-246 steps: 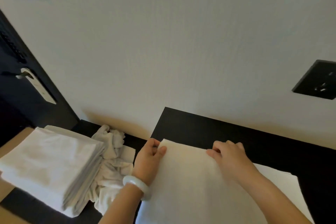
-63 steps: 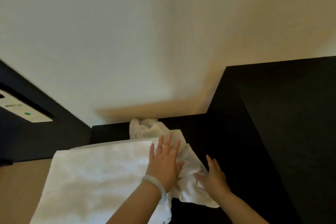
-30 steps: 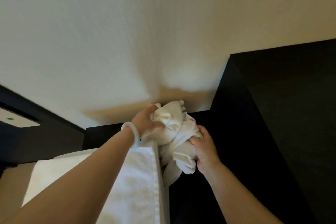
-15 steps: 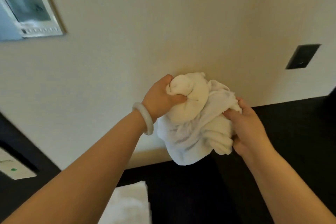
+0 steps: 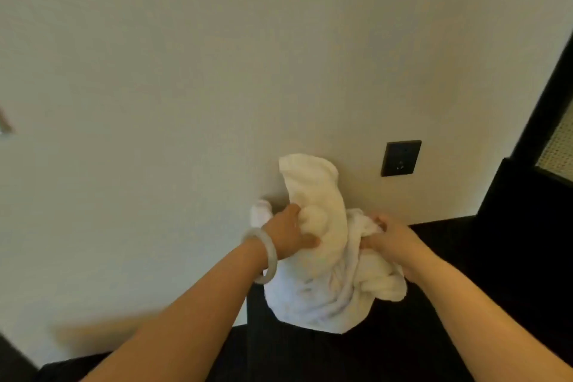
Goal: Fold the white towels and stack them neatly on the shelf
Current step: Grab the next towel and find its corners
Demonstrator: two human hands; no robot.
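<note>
1. The left hand (image 5: 290, 234) grasps the crumpled towel (image 5: 322, 282), fingers dug in around a rounded wad of cloth. Half a second ago it held the same wad. Two seconds ago it lay flat on the folded stack.
2. The right hand (image 5: 390, 237) clutches the right side of the towel, its fingers curled into the folds as they were half a second ago. Two seconds ago they were spread on the loose cloth, low down.
3. The towel hangs bunched between the two hands, in front of the pale wall (image 5: 186, 71). Its lower end dangles over the near left part of the black desk (image 5: 496, 257). A second ago it was still low beside the folded stack.
4. A tongue of cloth now stands up above the left hand, with its top level with the dark socket (image 5: 400, 158). Half a second ago the bundle was rounder and more compact.
5. The view has swung to the right. The socket, which was far off to the right, now sits just right of the towel. The wall panel has shrunk to a sliver at the left edge. The folded stack has gone out of view. A dark frame (image 5: 539, 121) has come in at the far right.
6. A pale bracelet (image 5: 268, 254) still circles the left wrist.
</note>
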